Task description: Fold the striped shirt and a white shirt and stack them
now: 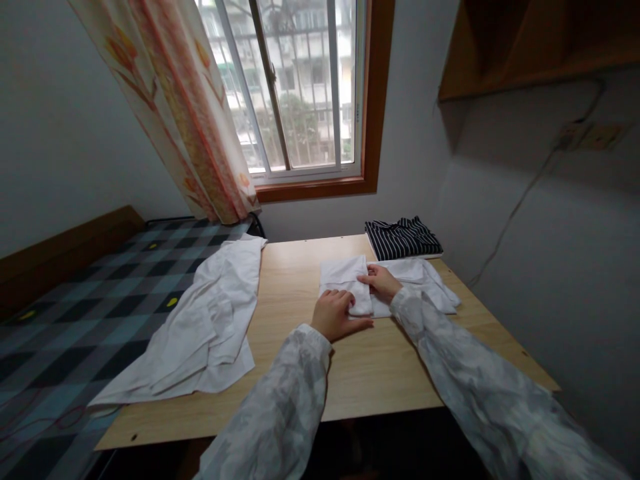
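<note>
A white garment, partly folded, lies across the right half of the wooden table. Its left portion is doubled over into a flat rectangle, while the right end is looser and wrinkled. My right hand pinches the edge of the folded layer near the middle. At the lower left corner, my left hand rests on the cloth with its thumb stretched apart from the fingers, holding nothing. Both of my arms wear pale patterned sleeves. The cloth under my hands is hidden.
Another white garment is spread loosely over the left side of the table and onto the checked bed. Folded black-and-white striped clothing sits at the back right corner. A wall shelf hangs above right.
</note>
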A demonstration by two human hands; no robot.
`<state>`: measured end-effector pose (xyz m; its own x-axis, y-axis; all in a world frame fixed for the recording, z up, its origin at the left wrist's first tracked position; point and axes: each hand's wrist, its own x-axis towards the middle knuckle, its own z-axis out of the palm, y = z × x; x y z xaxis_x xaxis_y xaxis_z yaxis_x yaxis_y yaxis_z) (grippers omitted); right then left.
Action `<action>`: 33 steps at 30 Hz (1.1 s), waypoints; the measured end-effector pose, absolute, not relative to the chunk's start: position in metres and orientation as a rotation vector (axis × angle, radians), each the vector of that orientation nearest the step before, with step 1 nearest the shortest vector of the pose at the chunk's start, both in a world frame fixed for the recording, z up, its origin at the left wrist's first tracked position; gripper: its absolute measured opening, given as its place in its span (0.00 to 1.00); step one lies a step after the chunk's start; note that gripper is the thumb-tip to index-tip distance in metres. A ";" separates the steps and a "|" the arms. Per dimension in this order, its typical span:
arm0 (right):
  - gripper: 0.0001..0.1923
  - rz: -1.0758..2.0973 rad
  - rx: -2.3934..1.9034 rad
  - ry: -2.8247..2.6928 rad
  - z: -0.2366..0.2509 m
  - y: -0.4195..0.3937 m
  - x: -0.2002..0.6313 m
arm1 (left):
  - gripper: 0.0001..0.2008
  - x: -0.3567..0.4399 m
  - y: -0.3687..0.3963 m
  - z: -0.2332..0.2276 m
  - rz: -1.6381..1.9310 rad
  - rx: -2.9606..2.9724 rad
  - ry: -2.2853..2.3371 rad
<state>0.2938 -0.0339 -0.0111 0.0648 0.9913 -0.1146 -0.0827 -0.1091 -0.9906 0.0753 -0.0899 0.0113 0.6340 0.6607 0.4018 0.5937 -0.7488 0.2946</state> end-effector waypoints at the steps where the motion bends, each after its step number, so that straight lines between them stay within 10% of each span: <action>1: 0.18 1.263 -1.229 -1.035 -0.012 -0.034 0.294 | 0.22 0.071 -0.091 0.012 0.788 2.680 1.038; 8: 0.18 1.068 -1.322 -1.034 -0.013 -0.033 0.309 | 0.12 0.043 -0.073 0.000 1.301 2.102 1.592; 17: 0.24 1.000 -1.508 -1.167 -0.016 -0.040 0.308 | 0.29 0.046 -0.071 -0.002 0.973 2.189 1.716; 33: 0.37 0.461 -1.585 -1.451 -0.026 -0.052 0.315 | 0.24 0.058 -0.061 0.014 0.808 1.893 1.837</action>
<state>0.3155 -0.0519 -0.0264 0.2385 0.9255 0.2943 0.5859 0.1046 -0.8036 0.0576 -0.0610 0.0137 -0.0200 0.9902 0.1382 0.7711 -0.0727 0.6325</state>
